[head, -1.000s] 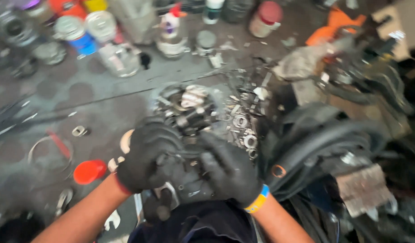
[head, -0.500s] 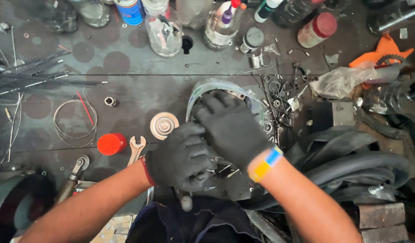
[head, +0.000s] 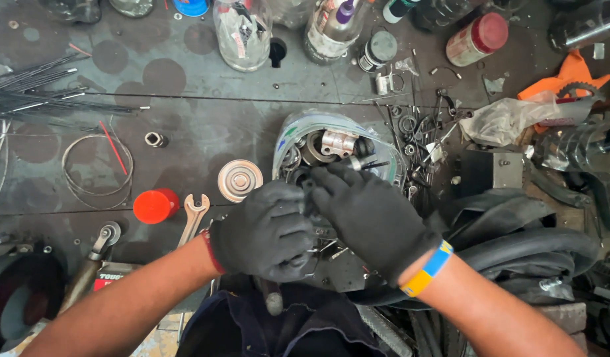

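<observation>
Both my hands wear black gloves and meet over a round container [head: 298,129] lined with clear plastic and holding several metal parts. My left hand [head: 265,231] is curled closed at the container's near rim. My right hand [head: 374,215] has its fingertips pinched on a small dark part at the same spot, and a yellow and blue band circles its wrist. What lies between the fingers is mostly hidden by the gloves. A shiny metal fitting [head: 338,142] lies inside the container just beyond my fingers.
A round metal disc [head: 240,180], an open-end wrench [head: 194,215] and a red cap [head: 155,205] lie left of my hands. Jars and bottles [head: 242,30] line the far edge. Black rubber tubes [head: 516,244] are piled at right, a wire coil [head: 96,172] at left.
The view has steadied and moved closer. My hands have shifted from covering the container to its near rim, uncovering the parts inside.
</observation>
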